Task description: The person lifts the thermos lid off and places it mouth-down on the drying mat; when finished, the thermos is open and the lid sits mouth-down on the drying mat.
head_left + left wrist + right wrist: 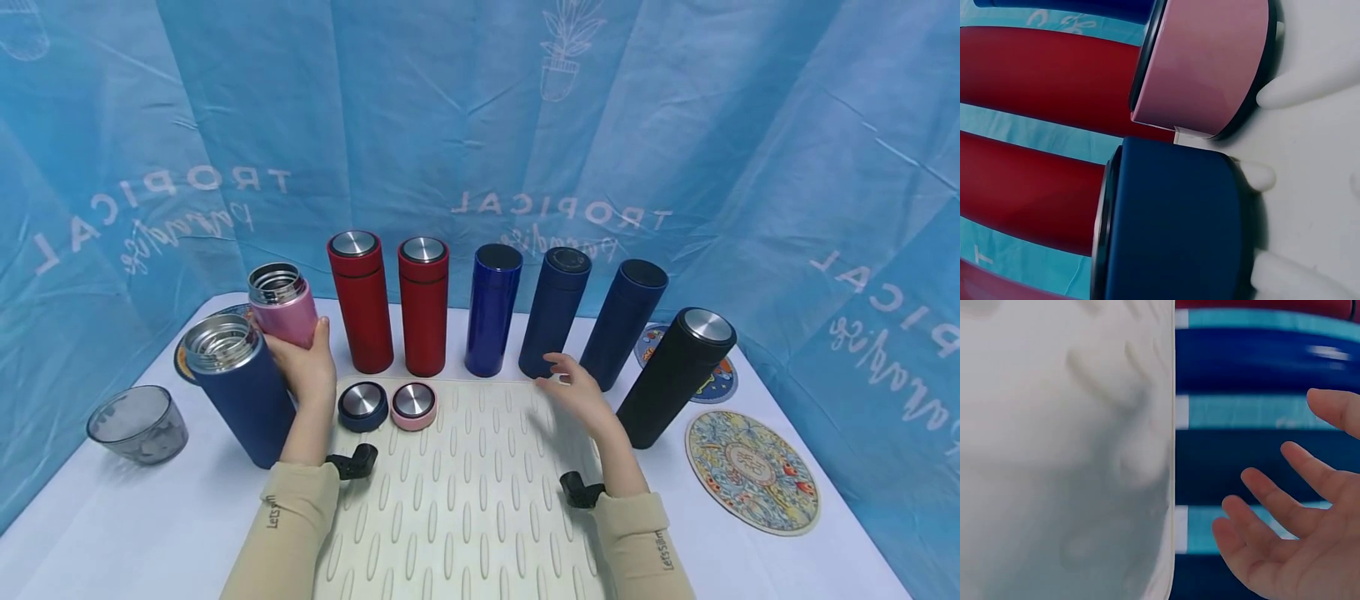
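Observation:
My left hand [309, 367] grips a pink thermos flask [288, 317] from its near side, the thumb along its right. The flask's steel mouth is uncovered; most of the fingers are hidden behind it. Close beside it on the left stands a navy thermos flask [251, 404], also lidless. A navy lid [1179, 212] and a pink lid [1210, 62] sit side by side on the ribbed white mat [465, 483]. Holding nothing, my right hand [576, 387] hovers over the mat's far right edge, fingers spread and slightly bent in the right wrist view.
Along the back stand two red flasks [425, 317], a glossy blue one [491, 321] and two navy ones [626, 321]. A black flask [667, 383] is at the right, near a round patterned coaster [753, 472]. A grey glass bowl [142, 429] lies far left. Blue curtains [465, 125] surround the table.

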Action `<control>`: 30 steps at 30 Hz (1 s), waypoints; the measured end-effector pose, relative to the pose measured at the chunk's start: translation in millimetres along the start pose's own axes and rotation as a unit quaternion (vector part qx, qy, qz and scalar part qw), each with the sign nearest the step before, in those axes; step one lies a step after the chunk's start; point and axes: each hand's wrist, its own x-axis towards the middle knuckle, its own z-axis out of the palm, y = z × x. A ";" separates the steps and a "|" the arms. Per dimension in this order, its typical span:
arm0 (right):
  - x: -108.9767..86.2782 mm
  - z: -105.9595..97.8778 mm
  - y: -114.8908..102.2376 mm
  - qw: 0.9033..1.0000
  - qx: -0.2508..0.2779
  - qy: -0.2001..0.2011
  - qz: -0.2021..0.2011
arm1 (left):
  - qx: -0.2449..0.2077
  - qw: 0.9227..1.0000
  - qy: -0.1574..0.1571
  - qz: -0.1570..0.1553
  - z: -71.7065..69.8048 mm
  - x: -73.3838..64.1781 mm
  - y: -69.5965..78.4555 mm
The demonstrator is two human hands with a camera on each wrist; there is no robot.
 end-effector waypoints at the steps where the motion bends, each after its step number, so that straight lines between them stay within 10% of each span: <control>1: -0.9 -2.8 2.5 1.000 0.000 0.004 0.006 | 0.001 1.000 0.000 -0.001 0.0 -0.3 0.0; 30: -3.5 -20.1 35.9 0.999 0.001 0.010 0.034 | 0.035 0.999 -0.024 -0.005 -1.5 -12.0 5.8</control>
